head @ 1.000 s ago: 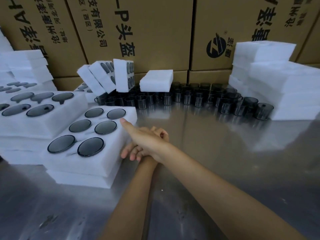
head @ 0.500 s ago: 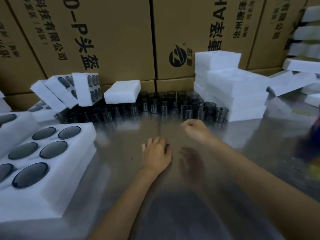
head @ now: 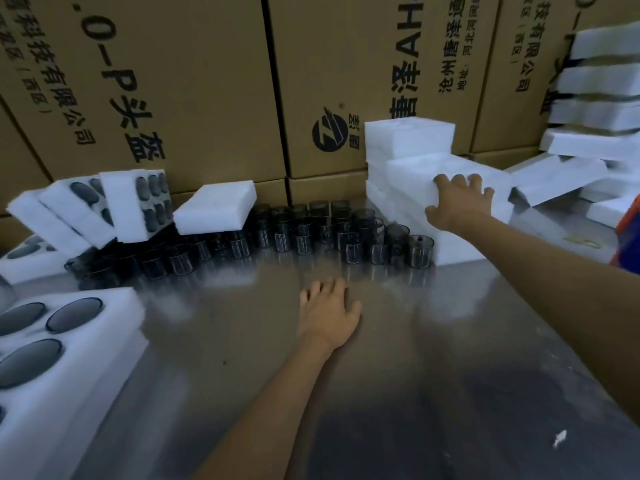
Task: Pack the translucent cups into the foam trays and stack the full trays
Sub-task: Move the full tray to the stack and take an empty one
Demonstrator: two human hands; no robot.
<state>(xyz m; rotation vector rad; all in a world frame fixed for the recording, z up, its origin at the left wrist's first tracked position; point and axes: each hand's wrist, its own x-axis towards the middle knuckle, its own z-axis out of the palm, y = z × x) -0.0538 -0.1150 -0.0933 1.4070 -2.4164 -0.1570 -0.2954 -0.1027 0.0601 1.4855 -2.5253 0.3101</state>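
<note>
Right hand (head: 457, 202) grasping top foam tray (head: 446, 171) of right stack; left hand (head: 329, 313) flat, released, on worktop (head: 415, 358); translucent cups (head: 301, 233) between hands

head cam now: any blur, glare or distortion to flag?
Head view: wide-angle bowing tilts the cardboard boxes; soft glare and reflections on the metal table; the packed foam tray at left edge is smeared; right hand and left hand fairly sharp.

Surface: a reflective metal table (head: 398, 358).
Back edge: translucent cups (head: 301, 233) are clustered upright.
Right: foam trays (head: 415, 157) are stacked.
Left: filled trays (head: 86, 327) are set down.
Centre: a left hand (head: 329, 315) is laid flat.
</note>
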